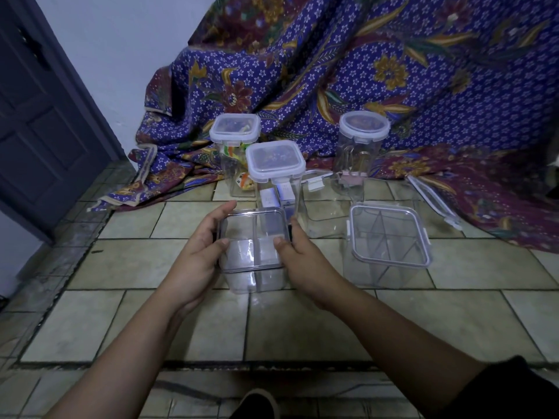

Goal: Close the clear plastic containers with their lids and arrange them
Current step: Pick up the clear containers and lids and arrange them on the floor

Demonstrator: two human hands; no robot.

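The tiled floor [302, 328] carries everything. On its left side stands a dark door [45, 131]. Along its far edge lies a blue patterned cloth [393, 86], which also covers the far right corner. The near half of the floor, under the forearms, gives wide room for moving. At the far edge the things stand close together.

The left hand [199, 252] and the right hand [302, 258] both grasp the square container [254, 255] near the middle of the floor, one on each side, with curled fingers and the thumbs on its near rim. It is clear, and a thin partition shows inside. It cannot be told whether it stands on the tiles or whether a lid is on it.

Just behind it stands a lidded container [275, 164] with small boxes inside. Further back to the left is a second lidded container [235, 131]. A round-lidded jar [363, 128] stands at the cloth's edge. To the right of the hands, apart from them, stands a divided container [390, 237]. One loose lid [314, 181] lies behind it, and another lid [432, 201] rests on the cloth.
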